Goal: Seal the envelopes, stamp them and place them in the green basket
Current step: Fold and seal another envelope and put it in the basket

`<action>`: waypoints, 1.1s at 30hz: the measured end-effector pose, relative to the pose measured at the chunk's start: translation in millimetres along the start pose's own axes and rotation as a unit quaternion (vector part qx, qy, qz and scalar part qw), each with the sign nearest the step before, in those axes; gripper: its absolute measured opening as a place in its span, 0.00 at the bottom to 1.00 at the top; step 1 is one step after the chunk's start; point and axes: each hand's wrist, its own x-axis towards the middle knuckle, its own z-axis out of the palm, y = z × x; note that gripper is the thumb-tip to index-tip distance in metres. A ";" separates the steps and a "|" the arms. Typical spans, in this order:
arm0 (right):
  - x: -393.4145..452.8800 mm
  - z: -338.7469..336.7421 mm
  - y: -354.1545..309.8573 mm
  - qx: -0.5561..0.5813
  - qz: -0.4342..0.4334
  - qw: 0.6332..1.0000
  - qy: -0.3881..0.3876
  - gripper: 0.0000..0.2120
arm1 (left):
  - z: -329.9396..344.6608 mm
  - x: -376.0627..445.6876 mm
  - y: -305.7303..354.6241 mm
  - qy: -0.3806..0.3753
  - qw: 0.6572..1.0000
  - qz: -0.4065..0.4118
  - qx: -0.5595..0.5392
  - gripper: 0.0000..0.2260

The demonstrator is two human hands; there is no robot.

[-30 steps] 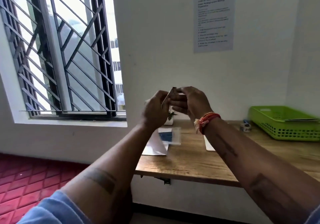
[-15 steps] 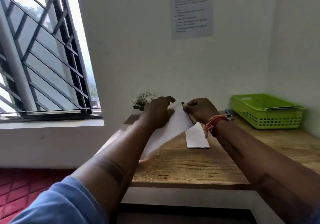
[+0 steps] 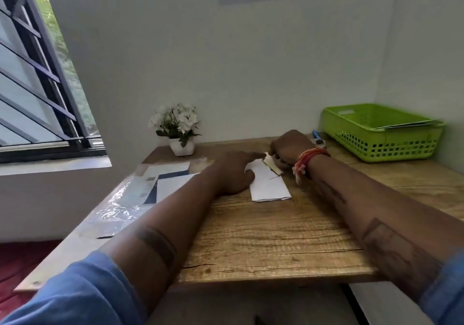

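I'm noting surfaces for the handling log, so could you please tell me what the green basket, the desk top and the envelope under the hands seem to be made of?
Green basket: likely moulded plastic, slightly glossy, with a regular grid of holes in its wall.
Desk top: wood or wood-look laminate, matt, with grain lines and a crack near the front edge.
Envelope: plain white paper, matt, with a creased fold.

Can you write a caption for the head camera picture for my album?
Two hands press a white envelope on a wooden desk.

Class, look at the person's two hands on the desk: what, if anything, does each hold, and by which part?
The right hand pinches the white envelope at its far flap end. The left hand grips nothing; it presses that envelope flat.
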 end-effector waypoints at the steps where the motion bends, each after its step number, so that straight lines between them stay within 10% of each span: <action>1: 1.0 0.8 1.8 -0.049 -0.009 0.999 0.012 0.15 | 2.1 2.1 1.5 -0.007 1.000 -0.005 -0.008 0.28; 20: 10.8 12.9 4.2 -0.107 -0.110 0.988 -0.005 0.14 | 9.8 6.2 3.9 -0.030 0.999 -0.039 0.019 0.37; 33: 9.5 18.5 1.7 -0.111 -0.101 0.989 -0.002 0.08 | 9.3 1.0 6.4 -0.012 0.999 -0.046 -0.007 0.25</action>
